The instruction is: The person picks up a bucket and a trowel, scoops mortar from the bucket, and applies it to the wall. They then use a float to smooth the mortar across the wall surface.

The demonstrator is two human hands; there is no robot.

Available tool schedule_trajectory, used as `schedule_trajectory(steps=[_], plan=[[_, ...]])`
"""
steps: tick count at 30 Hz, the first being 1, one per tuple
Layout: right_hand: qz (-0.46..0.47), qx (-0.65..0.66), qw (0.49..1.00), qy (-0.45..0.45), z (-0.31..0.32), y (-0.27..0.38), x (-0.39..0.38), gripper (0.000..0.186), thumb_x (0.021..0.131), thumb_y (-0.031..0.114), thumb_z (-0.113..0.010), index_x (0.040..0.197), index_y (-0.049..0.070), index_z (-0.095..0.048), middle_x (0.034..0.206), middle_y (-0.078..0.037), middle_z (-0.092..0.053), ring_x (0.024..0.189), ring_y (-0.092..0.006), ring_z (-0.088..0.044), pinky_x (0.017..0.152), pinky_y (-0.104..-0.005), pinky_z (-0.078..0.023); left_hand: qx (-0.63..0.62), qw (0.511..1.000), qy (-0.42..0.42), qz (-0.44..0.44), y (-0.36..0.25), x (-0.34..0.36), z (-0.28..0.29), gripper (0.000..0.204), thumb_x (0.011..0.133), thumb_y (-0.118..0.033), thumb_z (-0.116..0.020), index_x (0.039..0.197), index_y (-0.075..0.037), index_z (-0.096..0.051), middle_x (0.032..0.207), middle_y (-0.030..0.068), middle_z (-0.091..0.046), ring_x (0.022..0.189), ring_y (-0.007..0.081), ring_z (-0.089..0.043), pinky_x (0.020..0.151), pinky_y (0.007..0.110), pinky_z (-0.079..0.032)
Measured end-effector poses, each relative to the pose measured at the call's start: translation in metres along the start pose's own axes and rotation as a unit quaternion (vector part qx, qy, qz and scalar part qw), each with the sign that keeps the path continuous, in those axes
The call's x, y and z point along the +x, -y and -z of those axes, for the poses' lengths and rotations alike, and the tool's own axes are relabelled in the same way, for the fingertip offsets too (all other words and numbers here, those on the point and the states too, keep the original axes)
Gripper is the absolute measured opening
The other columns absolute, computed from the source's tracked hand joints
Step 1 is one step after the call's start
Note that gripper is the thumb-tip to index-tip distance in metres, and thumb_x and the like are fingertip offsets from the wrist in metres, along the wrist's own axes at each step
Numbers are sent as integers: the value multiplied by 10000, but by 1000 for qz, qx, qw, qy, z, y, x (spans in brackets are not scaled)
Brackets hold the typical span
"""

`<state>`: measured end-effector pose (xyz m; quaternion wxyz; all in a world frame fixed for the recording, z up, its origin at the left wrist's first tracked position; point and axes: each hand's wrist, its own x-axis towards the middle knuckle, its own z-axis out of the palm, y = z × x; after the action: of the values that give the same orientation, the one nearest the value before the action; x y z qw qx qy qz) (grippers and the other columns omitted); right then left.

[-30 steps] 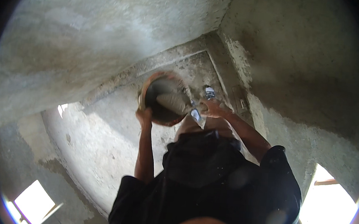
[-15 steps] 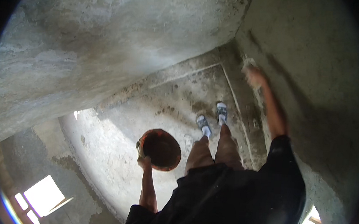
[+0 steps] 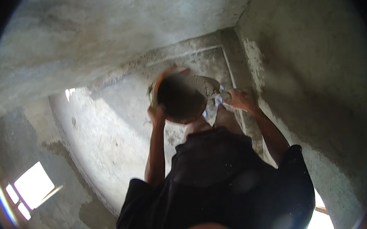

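Observation:
My left hand (image 3: 157,112) is closed on the left rim of a round basin (image 3: 156,86), orange-red at its edge and dark inside. The basin is tilted, and its contents are lost in shadow. To the right of it, my right hand (image 3: 242,100) is closed around the handle of a trowel (image 3: 209,85). Grey, rough mortar seems to coat the blade, whose near part meets or overlaps the basin's right rim; whether they touch I cannot tell.
On my right rises a grey plastered wall (image 3: 314,68) with a pale rough patch (image 3: 254,62) near the corner. Another wall (image 3: 113,28) stands ahead. The concrete floor (image 3: 105,139) runs below, with a raised border along the walls. A bright window opening (image 3: 34,185) shows at lower left.
My right hand has come down from the right-hand wall to the basin's right side. The basin has moved forward and a little right. A pale patch now shows on the wall.

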<state>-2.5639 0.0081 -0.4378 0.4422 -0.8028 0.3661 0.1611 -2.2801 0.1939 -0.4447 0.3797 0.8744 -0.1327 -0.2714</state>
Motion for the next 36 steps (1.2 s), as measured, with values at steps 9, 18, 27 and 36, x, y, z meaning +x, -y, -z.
schedule_trajectory(steps=[9, 18, 27, 36], plan=[[-7, -729, 545, -415, -60, -33, 32, 135, 787, 107, -411, 868, 56, -506, 778, -71, -507, 704, -187, -530, 448, -216, -417, -17, 993, 79, -82, -131, -27, -26, 213, 603, -54, -498, 767, 63, -567, 574, 75, -532, 516, 134, -484, 484, 300, -399], [286, -258, 918, -89, -34, -47, 29, 173, 770, 221, -500, 872, 82, -521, 786, -81, -511, 749, -207, -523, 660, -328, -436, 48, 974, 91, -200, -152, -29, -36, 255, 606, -42, -479, 820, 38, -591, 576, 91, -547, 542, 153, -507, 520, 314, -414], [125, -63, 990, -26, -13, -32, 6, 523, 706, 376, -605, 1123, 83, -485, 1041, -175, -537, 933, -320, -532, 826, -377, -427, 9, 992, 66, -106, -123, -12, -40, 215, 599, -74, -529, 759, 57, -589, 583, 95, -570, 509, 150, -500, 479, 298, -405], [187, 161, 959, 140, -60, -32, 40, 498, 675, 379, -617, 1042, 54, -534, 881, -137, -558, 863, -226, -540, 767, -339, -427, 69, 996, -32, -39, 5, 6, 2, 202, 563, -60, -506, 714, 65, -554, 561, 80, -531, 492, 144, -464, 439, 325, -377]])
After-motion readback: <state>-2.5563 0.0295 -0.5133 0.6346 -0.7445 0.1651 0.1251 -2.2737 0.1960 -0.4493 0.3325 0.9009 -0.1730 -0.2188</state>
